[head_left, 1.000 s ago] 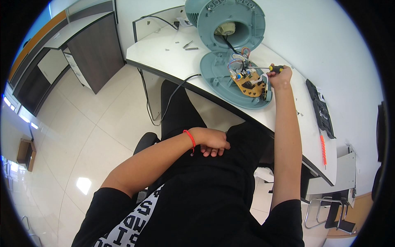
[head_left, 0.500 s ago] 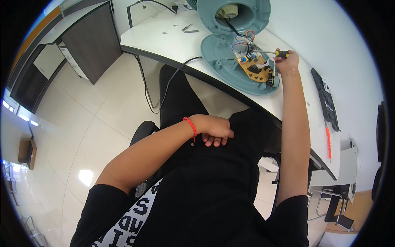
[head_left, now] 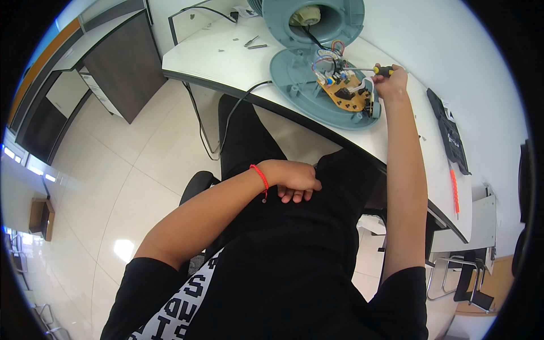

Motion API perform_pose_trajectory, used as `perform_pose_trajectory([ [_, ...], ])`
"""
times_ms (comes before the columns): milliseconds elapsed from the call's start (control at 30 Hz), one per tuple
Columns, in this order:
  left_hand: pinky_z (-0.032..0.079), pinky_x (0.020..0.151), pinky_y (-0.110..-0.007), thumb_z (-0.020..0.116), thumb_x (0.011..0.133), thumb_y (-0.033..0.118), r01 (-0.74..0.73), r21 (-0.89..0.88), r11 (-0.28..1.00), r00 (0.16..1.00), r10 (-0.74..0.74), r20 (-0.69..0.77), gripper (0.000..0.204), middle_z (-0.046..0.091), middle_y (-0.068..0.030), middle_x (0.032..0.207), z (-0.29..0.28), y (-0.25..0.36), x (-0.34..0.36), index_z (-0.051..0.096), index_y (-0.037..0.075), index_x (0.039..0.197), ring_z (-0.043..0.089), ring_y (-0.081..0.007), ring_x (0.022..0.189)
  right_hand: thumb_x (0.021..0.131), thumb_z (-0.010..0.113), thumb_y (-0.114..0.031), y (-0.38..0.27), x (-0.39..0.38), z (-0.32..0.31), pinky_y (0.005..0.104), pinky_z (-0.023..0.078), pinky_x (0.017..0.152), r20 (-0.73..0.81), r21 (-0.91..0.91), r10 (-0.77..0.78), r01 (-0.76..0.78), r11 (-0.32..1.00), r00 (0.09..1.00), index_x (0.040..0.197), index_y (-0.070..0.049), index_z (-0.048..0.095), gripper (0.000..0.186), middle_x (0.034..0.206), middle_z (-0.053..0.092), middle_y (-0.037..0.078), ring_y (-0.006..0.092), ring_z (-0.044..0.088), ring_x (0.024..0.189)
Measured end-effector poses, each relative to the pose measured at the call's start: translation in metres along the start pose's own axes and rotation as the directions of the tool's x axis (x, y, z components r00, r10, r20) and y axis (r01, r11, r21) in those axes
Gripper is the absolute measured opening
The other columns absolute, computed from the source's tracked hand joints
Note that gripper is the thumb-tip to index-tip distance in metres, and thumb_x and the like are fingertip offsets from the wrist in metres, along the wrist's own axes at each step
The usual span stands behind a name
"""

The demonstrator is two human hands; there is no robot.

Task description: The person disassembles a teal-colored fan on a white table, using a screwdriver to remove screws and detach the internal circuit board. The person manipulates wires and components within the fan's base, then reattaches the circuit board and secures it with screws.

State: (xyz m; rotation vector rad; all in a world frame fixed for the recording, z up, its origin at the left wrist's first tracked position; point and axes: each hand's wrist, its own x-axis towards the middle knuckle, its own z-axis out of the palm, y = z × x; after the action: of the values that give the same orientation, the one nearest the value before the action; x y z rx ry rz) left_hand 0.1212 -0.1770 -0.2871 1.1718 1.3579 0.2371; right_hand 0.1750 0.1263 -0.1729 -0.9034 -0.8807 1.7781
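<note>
In my right hand (head_left: 392,86) is a screwdriver (head_left: 384,71) with a yellow and black handle, my fingers closed round it. Its thin shaft points left, with the tip among the wires (head_left: 323,63) by a tan circuit board (head_left: 347,103). The board lies on an oval teal plastic cover (head_left: 290,79) near the table's edge. Behind it, wires run to a teal housing (head_left: 352,20) with a round opening and a pale motor-like part inside. My left hand (head_left: 294,177) rests on my lap, fingers loosely bent and holding nothing.
On the white table (head_left: 238,68) lie small metal tools (head_left: 257,46) and bits. A black pouch (head_left: 446,129) and an orange-red stick (head_left: 455,191) lie at the right. A black cord (head_left: 229,122) hangs over the front edge.
The whole view has shifted slightly, so the table things sit a little farther left. The screwdriver stays in my right hand at the board's wires; my left hand has not moved.
</note>
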Motion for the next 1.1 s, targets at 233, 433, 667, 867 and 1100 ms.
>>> perform_pose_trajectory([
  [233,0.047,0.039,-0.03,0.044,0.097,0.03,-0.007,-0.009,1.0,1.0,0.007,0.001,0.038,0.062,-0.0061,0.061,-0.0001,0.0001,0.0005,0.064,-0.001,0.089,0.059,-0.0165,0.042,0.097,0.034,-0.028,0.0,0.0014,-0.0012,0.0335,0.042,0.053,-0.017,-0.005,-0.009,0.008,1.0,1.0,0.098,0.002,0.048,0.033,0.081,0.063,0.016,0.0146,0.038,0.048],
  [433,0.048,0.039,-0.03,0.044,0.097,0.031,-0.007,-0.008,1.0,1.0,0.007,-0.001,0.039,0.062,-0.0056,0.062,0.0002,-0.0012,0.0019,0.064,-0.001,0.089,0.059,-0.0163,0.042,0.097,0.034,-0.029,0.0,-0.0011,0.0012,0.0333,0.041,0.053,-0.03,-0.005,-0.003,0.002,1.0,1.0,0.097,0.002,0.049,0.034,0.081,0.063,0.016,0.0145,0.038,0.047],
  [667,0.047,0.039,-0.03,0.043,0.098,0.03,-0.013,0.004,1.0,1.0,0.013,-0.007,0.04,0.061,-0.0056,0.061,0.0003,0.0005,-0.0012,0.065,-0.002,0.09,0.058,-0.0163,0.042,0.097,0.035,-0.029,-0.0004,-0.0003,0.0009,0.0328,0.041,0.052,-0.03,0.003,0.014,-0.014,1.0,0.999,0.098,0.002,0.049,0.035,0.081,0.063,0.015,0.0142,0.037,0.047],
  [867,0.047,0.039,-0.03,0.043,0.098,0.03,-0.014,0.007,1.0,1.0,0.014,-0.008,0.04,0.061,-0.0058,0.061,0.0003,0.0,-0.0003,0.064,-0.002,0.091,0.058,-0.0163,0.042,0.097,0.034,-0.029,-0.0006,-0.0016,0.0012,0.0326,0.041,0.052,-0.03,-0.001,0.016,-0.016,1.0,0.999,0.097,0.002,0.049,0.034,0.082,0.063,0.015,0.0141,0.037,0.048],
  [1100,0.048,0.039,-0.03,0.043,0.098,0.03,-0.011,0.005,1.0,1.0,0.011,-0.005,0.04,0.061,-0.0056,0.061,0.0001,0.0007,-0.0007,0.064,-0.002,0.09,0.058,-0.0163,0.042,0.097,0.034,-0.029,0.0,0.0,-0.0005,0.0328,0.04,0.052,-0.008,0.001,0.012,-0.012,1.0,1.0,0.098,0.001,0.048,0.034,0.082,0.063,0.015,0.0142,0.037,0.048],
])
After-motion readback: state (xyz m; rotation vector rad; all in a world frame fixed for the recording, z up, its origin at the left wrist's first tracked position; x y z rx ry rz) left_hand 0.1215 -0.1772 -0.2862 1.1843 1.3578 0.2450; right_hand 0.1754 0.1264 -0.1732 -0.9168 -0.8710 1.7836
